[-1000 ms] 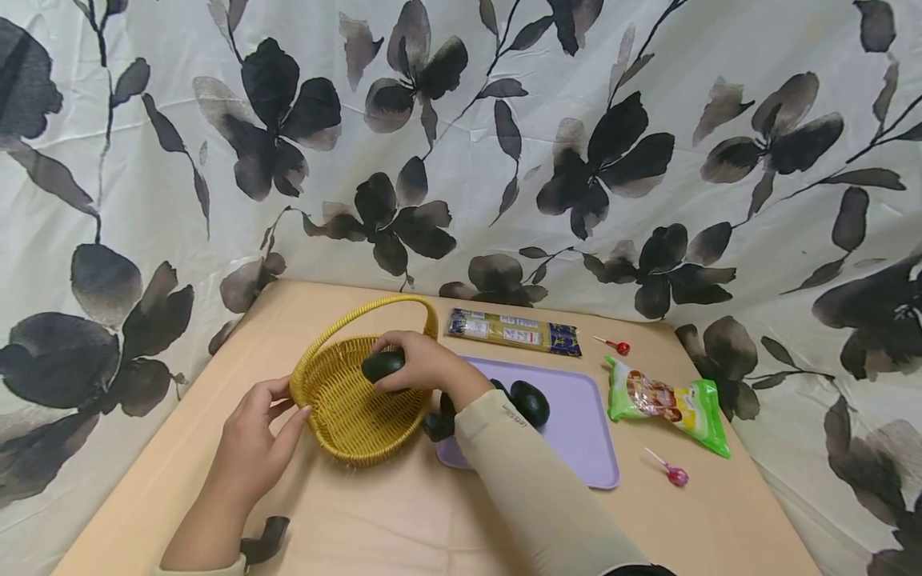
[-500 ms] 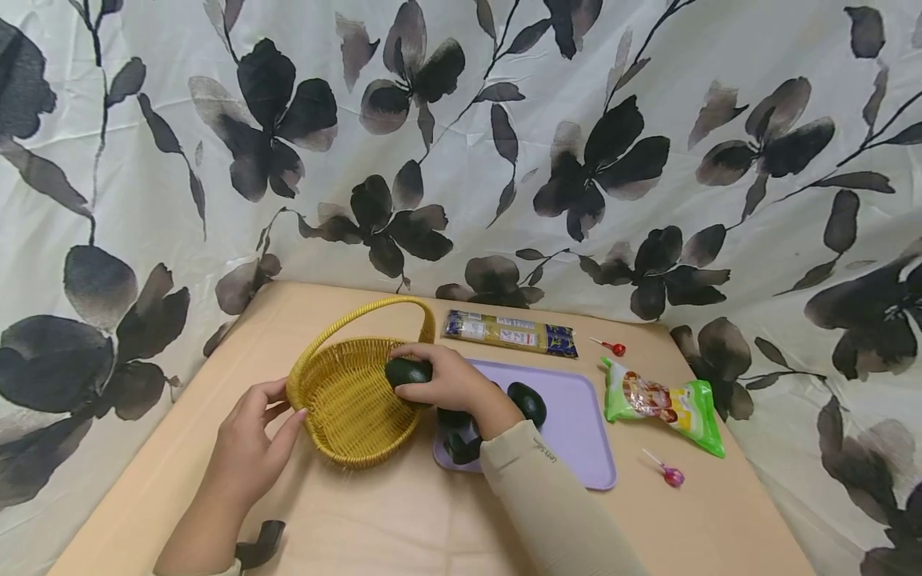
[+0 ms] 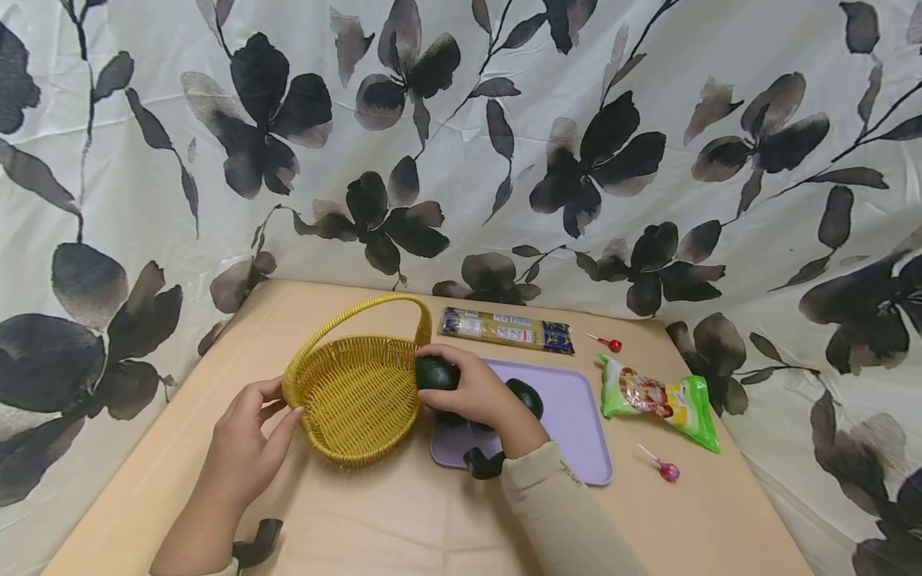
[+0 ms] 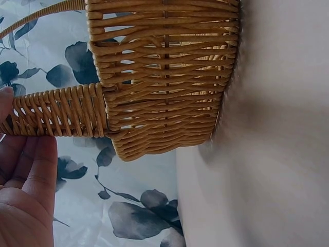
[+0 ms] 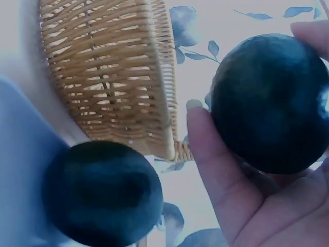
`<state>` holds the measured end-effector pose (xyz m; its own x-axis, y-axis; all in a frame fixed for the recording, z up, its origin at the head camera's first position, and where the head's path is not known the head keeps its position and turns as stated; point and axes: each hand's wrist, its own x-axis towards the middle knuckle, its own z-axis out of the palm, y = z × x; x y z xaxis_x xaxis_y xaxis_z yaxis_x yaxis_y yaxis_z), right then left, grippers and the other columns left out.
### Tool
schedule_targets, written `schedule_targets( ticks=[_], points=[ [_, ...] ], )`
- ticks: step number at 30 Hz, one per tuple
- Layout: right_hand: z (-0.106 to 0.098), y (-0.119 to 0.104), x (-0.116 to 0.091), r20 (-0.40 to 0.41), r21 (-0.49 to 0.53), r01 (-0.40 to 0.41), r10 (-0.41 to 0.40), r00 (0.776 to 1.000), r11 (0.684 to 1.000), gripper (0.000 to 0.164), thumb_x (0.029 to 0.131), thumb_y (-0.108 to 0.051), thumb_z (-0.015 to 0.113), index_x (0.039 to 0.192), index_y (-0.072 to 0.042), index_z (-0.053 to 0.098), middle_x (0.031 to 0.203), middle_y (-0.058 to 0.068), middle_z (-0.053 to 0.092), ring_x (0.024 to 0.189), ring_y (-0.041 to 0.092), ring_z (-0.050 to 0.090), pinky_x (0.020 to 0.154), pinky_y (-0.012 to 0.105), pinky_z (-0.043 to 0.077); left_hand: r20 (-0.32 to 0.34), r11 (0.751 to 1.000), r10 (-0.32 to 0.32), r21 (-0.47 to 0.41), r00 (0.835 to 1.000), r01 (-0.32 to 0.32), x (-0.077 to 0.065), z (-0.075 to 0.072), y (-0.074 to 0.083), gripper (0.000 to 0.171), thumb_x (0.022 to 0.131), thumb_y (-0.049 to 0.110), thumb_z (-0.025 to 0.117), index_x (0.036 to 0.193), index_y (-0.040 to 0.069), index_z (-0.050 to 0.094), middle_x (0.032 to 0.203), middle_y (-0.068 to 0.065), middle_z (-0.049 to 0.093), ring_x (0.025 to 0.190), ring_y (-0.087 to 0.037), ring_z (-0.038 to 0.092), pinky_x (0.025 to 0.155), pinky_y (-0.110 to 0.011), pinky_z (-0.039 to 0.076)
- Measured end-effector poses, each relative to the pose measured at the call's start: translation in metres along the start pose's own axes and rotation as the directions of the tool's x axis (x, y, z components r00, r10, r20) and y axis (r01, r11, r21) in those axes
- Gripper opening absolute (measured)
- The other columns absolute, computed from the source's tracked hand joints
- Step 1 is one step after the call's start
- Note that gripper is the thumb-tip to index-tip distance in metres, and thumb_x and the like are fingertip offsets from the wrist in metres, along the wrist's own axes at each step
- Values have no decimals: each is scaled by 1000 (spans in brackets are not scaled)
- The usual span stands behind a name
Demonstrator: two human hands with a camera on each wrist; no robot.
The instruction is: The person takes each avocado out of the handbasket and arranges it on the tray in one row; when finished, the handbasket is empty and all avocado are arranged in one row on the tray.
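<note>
A dark green avocado [image 3: 435,373] sits between the thumb and fingers of my right hand [image 3: 481,392], just past the right rim of the yellow wicker basket [image 3: 338,454] and over the left part of the lilac tray [image 3: 579,400]. My left hand [image 3: 243,448] pinches the basket by the base of its handle; the left wrist view shows thumb and fingers around the woven handle [image 4: 61,112]. Another avocado [image 3: 526,398] rests on the tray. In the right wrist view, a further dark avocado [image 5: 103,193] lies below the held one, beside the basket wall [image 5: 108,67].
Behind the tray lies a pasta packet [image 3: 507,330]. To the right are a red lollipop [image 3: 614,345], a green snack bag [image 3: 657,400] and a pink lollipop [image 3: 668,471]. A floral cloth [image 3: 461,160] hangs along the table's back edge.
My right hand has moved rightward with the avocado, from over the basket's inside to over the tray's left edge. My left hand stays on the basket.
</note>
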<state>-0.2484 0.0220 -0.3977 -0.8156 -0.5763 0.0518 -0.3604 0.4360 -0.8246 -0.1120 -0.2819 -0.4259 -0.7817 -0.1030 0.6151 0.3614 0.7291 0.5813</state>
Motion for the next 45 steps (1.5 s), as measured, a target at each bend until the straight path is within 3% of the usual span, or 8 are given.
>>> schedule_targets(
  ticks=[4, 12, 18, 23, 29, 35, 42, 45],
  points=[
    [-7, 2, -7, -24, -4, -23, 23, 999, 1000, 62, 82, -29, 85, 135, -47, 58, 142, -11, 57, 110, 18, 65, 88, 38, 61, 4, 1000, -14, 10, 1000, 14, 0, -1, 0, 47, 85, -9, 76, 127, -6, 54, 125, -15, 63, 115, -2, 58, 100, 1, 43],
    [-23, 7, -19, -129, 60, -87, 94, 987, 994, 67, 80, -29, 87, 138, -45, 58, 139, 1, 61, 109, 27, 65, 83, 42, 63, -7, 1000, -11, 9, 1000, 11, 2, -2, 1, 48, 84, -9, 77, 126, -6, 55, 124, -15, 63, 115, 5, 55, 100, 1, 44],
    [-39, 16, -29, -229, 48, -141, 148, 962, 989, 68, 78, -27, 88, 138, -39, 58, 129, 5, 66, 109, 28, 66, 87, 47, 63, 11, 999, -33, 17, 999, 33, 2, -1, 1, 48, 86, -7, 76, 128, -5, 54, 126, -13, 63, 115, -11, 62, 101, 0, 43],
    [-50, 23, -37, -245, 59, -169, 179, 953, 984, 67, 79, -28, 87, 140, -36, 59, 131, 6, 64, 108, 31, 64, 84, 46, 63, 18, 998, -52, 23, 999, 51, 1, -2, 1, 48, 86, -6, 76, 128, -5, 54, 127, -14, 63, 114, -17, 63, 100, 2, 42],
    [-59, 30, -45, -254, 77, -202, 215, 943, 976, 67, 80, -29, 86, 140, -41, 59, 134, 7, 64, 111, 32, 62, 81, 43, 63, 7, 999, -41, 22, 999, 41, 1, -3, 1, 47, 85, -8, 76, 126, -6, 54, 126, -14, 63, 115, -2, 58, 100, 3, 41],
    [-64, 40, -56, -296, 74, -223, 235, 926, 972, 64, 82, -30, 86, 140, -35, 60, 134, 6, 65, 113, 29, 65, 87, 45, 63, -3, 999, -32, 11, 999, 32, 0, -1, 1, 49, 84, -9, 77, 127, -6, 54, 126, -14, 63, 116, 5, 55, 100, 2, 42],
    [-73, 57, -71, -362, 91, -242, 259, 896, 966, 61, 84, -29, 85, 140, -26, 61, 128, 13, 69, 115, 30, 67, 91, 45, 62, 17, 998, -59, 27, 998, 59, 1, 0, 2, 48, 86, -8, 76, 128, -5, 53, 127, -14, 63, 114, -18, 63, 101, 3, 40],
    [-76, 65, -77, -391, 111, -255, 278, 877, 960, 62, 84, -27, 85, 140, -22, 59, 130, 15, 67, 118, 31, 65, 96, 48, 61, 21, 998, -63, 24, 998, 63, 1, 1, 2, 48, 86, -7, 76, 128, -5, 53, 127, -14, 63, 114, -18, 63, 101, 3, 41]
  ],
)
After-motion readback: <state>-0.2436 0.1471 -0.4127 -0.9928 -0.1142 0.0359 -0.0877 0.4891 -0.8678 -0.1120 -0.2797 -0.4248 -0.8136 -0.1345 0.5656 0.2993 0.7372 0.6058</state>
